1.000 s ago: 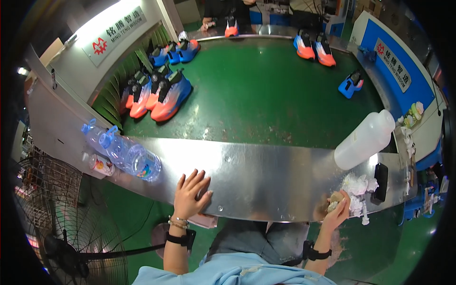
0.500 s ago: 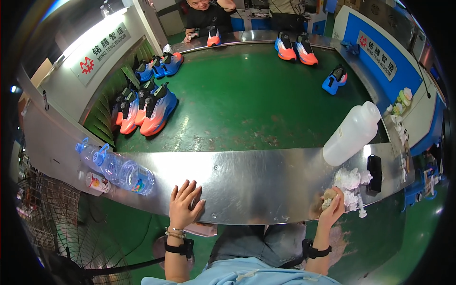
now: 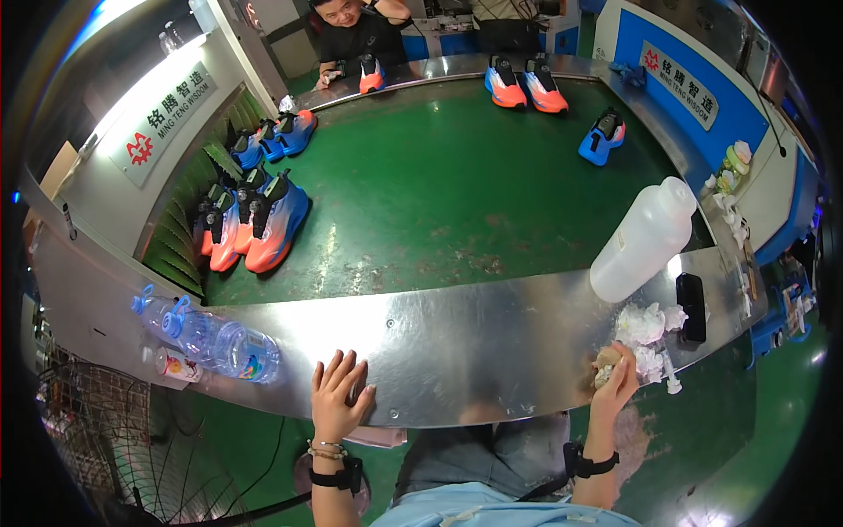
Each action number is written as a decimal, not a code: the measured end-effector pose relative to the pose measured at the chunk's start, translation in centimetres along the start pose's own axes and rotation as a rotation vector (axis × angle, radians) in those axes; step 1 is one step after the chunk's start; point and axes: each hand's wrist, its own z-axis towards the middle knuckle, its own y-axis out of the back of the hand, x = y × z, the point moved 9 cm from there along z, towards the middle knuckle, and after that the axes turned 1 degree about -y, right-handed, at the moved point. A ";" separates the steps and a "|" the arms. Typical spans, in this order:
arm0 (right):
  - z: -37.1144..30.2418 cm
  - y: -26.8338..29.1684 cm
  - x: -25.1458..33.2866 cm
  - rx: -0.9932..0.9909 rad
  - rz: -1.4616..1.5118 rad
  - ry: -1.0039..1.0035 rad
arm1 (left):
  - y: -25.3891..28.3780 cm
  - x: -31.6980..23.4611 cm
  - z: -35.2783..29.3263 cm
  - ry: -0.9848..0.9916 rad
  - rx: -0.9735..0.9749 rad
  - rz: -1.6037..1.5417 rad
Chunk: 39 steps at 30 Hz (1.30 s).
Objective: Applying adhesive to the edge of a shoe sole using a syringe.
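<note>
My left hand (image 3: 340, 398) lies open, fingers spread, palm down on the front strip of the metal counter (image 3: 457, 351). Nothing shows in it. At the counter's right front, my right hand (image 3: 618, 383) has its fingers curled round a beige, crumpled lump (image 3: 605, 367); its exact kind is unclear. Crumpled white tissue (image 3: 641, 325) lies right beside that hand, and a black phone (image 3: 691, 307) is farther right. Behind them a large white plastic bottle (image 3: 644, 240) stands near the inner edge of the counter.
Clear plastic bottles (image 3: 219, 341) lie at the counter's left. Orange, white and blue sneakers (image 3: 277, 224) are grouped on the left of the green surface (image 3: 413, 202); other sneakers (image 3: 544, 86) stand at the far side. A blue-and-orange sneaker (image 3: 601, 139) sits right. A person (image 3: 360, 35) is opposite.
The whole view has shifted and tilted slightly, so the far sneakers appear farther left. Both my hands keep about the same places on the counter; the right still holds the beige lump.
</note>
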 end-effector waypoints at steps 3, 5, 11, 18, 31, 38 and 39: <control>0.0 -0.1 0.1 0.001 -0.002 0.002 | -0.1 0.1 0.0 -0.006 -0.001 0.008; 0.1 0.3 0.2 -0.019 0.003 0.009 | 0.0 -0.1 0.1 -0.009 0.001 0.002; 0.2 0.1 -0.3 -0.003 0.012 -0.001 | -0.4 0.2 0.2 0.008 0.017 0.003; 0.1 0.5 -0.2 -0.014 0.000 -0.006 | -0.5 -0.1 0.3 -0.011 0.034 0.022; 0.3 1.6 -0.8 -0.007 -0.076 0.057 | 2.4 -4.8 23.4 -0.318 0.080 0.114; 1.7 0.3 1.5 0.110 -0.068 0.080 | -9.3 -16.1 44.7 -0.305 0.149 -0.066; 1.7 0.6 1.2 0.092 -0.077 0.072 | -11.1 -18.7 46.8 -0.307 0.153 -0.039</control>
